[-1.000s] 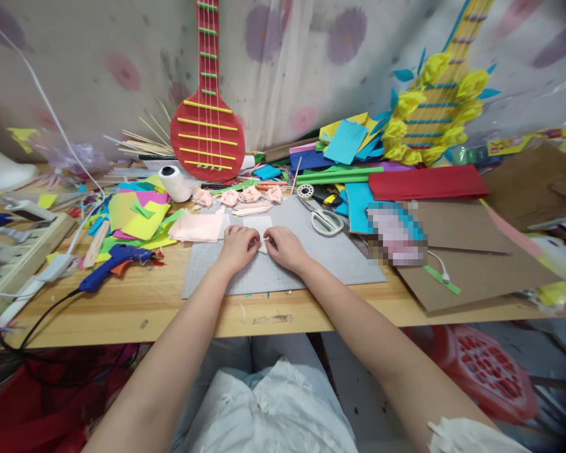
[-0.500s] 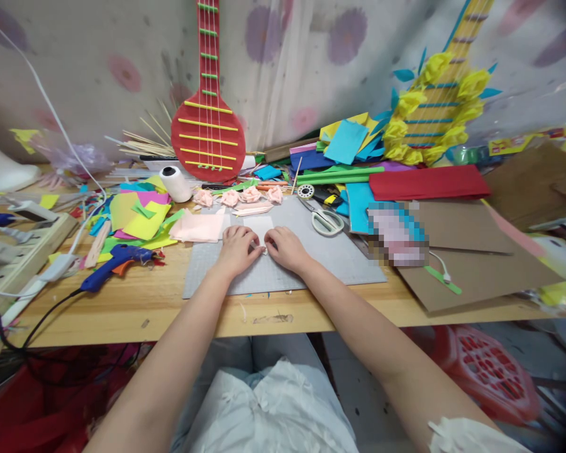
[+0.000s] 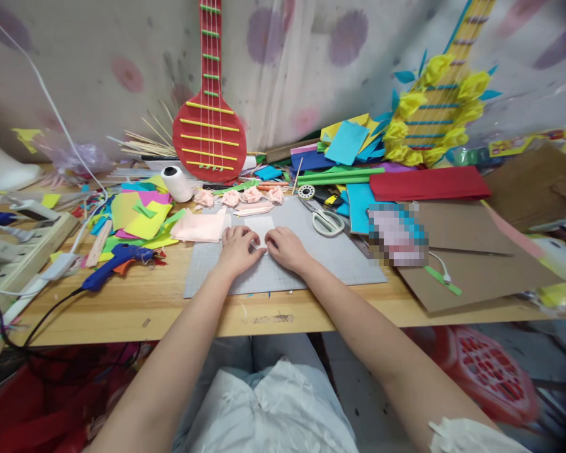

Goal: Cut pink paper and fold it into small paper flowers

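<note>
My left hand (image 3: 237, 250) and my right hand (image 3: 287, 248) rest close together on a grey cutting mat (image 3: 330, 255). Both have their fingers curled and pinch the near edge of a small pale paper piece (image 3: 259, 225) that lies flat on the mat. The fingertips almost meet over that edge. A stack of light pink paper (image 3: 198, 226) lies just left of the hands. Several small pink paper roses (image 3: 238, 197) sit in a row beyond the paper piece.
Scissors (image 3: 325, 219) lie on the mat to the right. A blue glue gun (image 3: 116, 261) and coloured paper scraps (image 3: 141, 214) crowd the left, with a white thread spool (image 3: 175, 182). Brown cardboard (image 3: 476, 258), red paper (image 3: 427, 182) and two paper guitars (image 3: 210, 129) stand right and behind.
Both hands have stayed on the paper piece, shifting only slightly as the fingers work its near edge. The view has drifted a little.
</note>
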Motion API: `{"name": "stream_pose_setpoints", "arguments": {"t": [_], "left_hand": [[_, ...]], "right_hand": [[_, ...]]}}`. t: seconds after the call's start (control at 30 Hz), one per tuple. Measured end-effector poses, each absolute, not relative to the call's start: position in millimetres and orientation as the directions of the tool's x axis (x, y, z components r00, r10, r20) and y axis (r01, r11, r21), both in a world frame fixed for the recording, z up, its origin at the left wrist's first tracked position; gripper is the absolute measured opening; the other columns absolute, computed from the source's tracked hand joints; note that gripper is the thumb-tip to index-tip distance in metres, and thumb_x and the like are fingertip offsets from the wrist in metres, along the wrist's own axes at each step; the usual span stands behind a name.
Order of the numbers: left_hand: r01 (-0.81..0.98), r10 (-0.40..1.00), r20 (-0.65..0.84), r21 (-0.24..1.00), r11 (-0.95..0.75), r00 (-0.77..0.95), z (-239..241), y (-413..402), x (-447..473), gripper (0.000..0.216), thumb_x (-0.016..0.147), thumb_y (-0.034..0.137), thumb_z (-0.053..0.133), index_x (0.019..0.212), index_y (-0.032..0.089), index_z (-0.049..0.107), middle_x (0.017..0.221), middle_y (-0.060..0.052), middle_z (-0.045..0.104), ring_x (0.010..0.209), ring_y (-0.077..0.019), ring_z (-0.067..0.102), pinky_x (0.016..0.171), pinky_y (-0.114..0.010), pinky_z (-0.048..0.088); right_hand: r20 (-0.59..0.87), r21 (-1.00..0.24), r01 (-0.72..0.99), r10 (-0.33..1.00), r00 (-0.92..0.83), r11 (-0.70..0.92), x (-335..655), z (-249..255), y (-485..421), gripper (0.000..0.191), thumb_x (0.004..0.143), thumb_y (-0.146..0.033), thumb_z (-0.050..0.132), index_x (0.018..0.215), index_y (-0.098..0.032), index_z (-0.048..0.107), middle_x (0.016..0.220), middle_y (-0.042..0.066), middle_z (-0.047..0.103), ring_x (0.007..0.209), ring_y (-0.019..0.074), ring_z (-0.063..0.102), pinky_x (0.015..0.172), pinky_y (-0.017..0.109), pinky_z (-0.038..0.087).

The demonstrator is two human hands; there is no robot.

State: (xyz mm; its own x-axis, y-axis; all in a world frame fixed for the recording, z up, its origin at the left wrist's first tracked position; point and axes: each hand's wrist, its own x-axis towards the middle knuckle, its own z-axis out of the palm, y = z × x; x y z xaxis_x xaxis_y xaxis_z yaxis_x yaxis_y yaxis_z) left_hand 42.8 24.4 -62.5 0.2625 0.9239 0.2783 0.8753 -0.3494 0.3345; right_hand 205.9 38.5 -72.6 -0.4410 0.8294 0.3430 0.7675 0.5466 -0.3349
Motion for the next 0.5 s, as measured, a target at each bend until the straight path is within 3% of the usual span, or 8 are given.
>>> {"name": "stream_pose_setpoints", "arguments": {"t": [0.5], "left_hand": [[0.889, 0.941, 0.249, 0.339, -0.308, 0.230, -63.0, 28.3, 43.1, 0.014, 0.077, 0.023, 0.049, 0.085, 0.025, 0.062, 0.103, -0.004, 0.054, 0.108, -0.0224, 0.042, 0.103, -0.046, 0.021]], "right_hand": [[0.333, -0.301, 0.757, 0.808, -0.486, 0.580, 206.9, -69.1, 33.3, 0.019, 0.077, -0.033, 0.056, 0.089, -0.017, 0.055, 0.087, 0.006, 0.055, 0.083, 0.0192, 0.046, 0.076, 0.030, 0.034]]}}
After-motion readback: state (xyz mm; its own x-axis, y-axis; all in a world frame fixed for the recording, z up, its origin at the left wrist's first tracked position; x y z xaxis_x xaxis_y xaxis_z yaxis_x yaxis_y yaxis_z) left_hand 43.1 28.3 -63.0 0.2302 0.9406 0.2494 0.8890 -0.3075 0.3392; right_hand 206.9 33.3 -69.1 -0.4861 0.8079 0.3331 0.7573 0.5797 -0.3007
